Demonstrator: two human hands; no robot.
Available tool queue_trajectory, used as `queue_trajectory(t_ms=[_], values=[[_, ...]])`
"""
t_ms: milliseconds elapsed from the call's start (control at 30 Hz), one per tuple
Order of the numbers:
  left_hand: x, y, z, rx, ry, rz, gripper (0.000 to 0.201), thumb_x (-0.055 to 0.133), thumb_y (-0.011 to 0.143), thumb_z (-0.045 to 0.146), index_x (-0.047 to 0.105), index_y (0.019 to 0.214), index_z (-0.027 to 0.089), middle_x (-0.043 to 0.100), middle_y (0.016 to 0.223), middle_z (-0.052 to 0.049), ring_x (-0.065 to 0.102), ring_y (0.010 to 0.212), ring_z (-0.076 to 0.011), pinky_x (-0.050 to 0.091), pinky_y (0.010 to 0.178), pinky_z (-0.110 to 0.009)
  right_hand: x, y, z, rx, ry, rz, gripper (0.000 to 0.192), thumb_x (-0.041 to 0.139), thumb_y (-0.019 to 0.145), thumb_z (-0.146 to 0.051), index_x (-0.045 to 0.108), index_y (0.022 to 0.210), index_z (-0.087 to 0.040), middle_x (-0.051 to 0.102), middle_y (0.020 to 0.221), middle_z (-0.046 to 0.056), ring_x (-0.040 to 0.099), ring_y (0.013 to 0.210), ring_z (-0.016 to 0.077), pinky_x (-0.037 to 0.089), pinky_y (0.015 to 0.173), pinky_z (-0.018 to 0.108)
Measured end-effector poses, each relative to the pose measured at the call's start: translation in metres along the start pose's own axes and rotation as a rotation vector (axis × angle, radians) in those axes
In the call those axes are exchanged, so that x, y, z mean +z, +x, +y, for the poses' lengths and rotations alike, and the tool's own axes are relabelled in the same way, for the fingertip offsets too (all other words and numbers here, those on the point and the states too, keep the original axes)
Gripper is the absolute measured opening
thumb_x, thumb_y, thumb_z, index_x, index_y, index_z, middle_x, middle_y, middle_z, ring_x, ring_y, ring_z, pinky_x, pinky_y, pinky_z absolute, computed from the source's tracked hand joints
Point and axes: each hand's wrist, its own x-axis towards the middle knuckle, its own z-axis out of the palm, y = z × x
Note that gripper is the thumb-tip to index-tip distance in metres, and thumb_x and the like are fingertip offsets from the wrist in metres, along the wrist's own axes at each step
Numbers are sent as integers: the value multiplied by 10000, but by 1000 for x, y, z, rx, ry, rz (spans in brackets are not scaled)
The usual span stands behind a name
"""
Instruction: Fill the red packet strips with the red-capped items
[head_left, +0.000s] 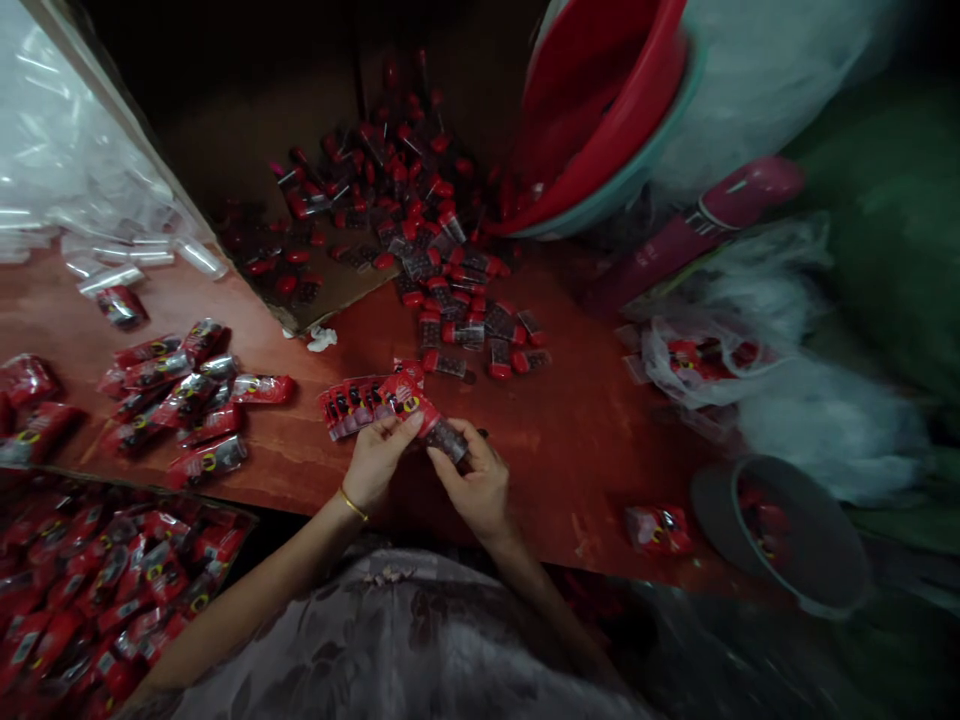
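Observation:
In the head view, my left hand (379, 460) pinches a red printed wrapper (411, 396) between thumb and fingers. My right hand (476, 482) is closed around a small clear tube (444, 438) with dark contents, whose upper end meets the wrapper. Whether the tube is inside the wrapper or only against it I cannot tell. Just beyond my left hand lies a fanned row of flat red wrappers (352, 402). Several red-capped tubes (480, 325) with dark contents lie loose past my right hand.
Wrapped red packs (180, 390) are heaped on the table at left, with more in a box (112, 580) below. A cardboard box (315, 310) holds many red-capped tubes. Clear tubes (135, 255), a red basin (600, 110), a magenta flask (697, 225) and a grey tub (780, 530) stand around.

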Motion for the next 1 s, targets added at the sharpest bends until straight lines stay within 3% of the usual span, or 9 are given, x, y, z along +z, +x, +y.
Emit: queue_trajectory(t_ms=[100, 233, 433, 633, 833, 1000], values=[[1, -3, -3, 48, 45, -13, 376, 781, 552, 401, 711, 781, 112, 702, 763, -55, 613, 699, -143, 483, 747, -274, 2, -2, -1, 30, 30, -20, 217, 562, 807, -288, 557, 1012, -215, 661, 857, 5, 630, 742, 140, 508, 702, 243], [2, -5, -3, 61, 32, -44, 373, 765, 578, 408, 710, 804, 116, 701, 781, -58, 606, 713, -141, 472, 744, -260, 2, -4, -4, -24, -95, 40, 246, 559, 805, -288, 556, 1034, -198, 667, 918, 53, 628, 815, 176, 500, 764, 285], [4, -2, 6, 90, 14, 29, 330, 779, 548, 401, 663, 675, 118, 652, 667, -21, 564, 612, -112, 459, 665, -238, 0, 3, -8, 7, 42, -80, 202, 566, 802, -288, 558, 992, -222, 659, 823, -10, 621, 711, 134, 504, 671, 229], [6, -3, 2, 147, 101, 58, 330, 749, 574, 426, 647, 649, 121, 611, 604, 0, 513, 549, -98, 430, 585, -221, 10, 3, -14, -136, -92, 9, 244, 521, 829, -289, 557, 1058, -213, 673, 915, 58, 638, 820, 179, 512, 770, 291], [5, -8, -2, 186, 88, -18, 342, 689, 656, 474, 677, 673, 132, 645, 666, -13, 530, 622, -102, 434, 667, -221, 15, 9, -16, -62, -33, 31, 231, 536, 823, -276, 567, 1045, -225, 686, 878, 21, 649, 756, 154, 525, 684, 243], [5, -10, 0, 152, 25, -13, 344, 715, 626, 476, 667, 633, 135, 625, 620, -6, 522, 597, -103, 431, 648, -229, 9, 8, -12, -85, -80, 1, 260, 542, 831, -299, 570, 1075, -213, 689, 908, 42, 654, 786, 169, 528, 727, 273]])
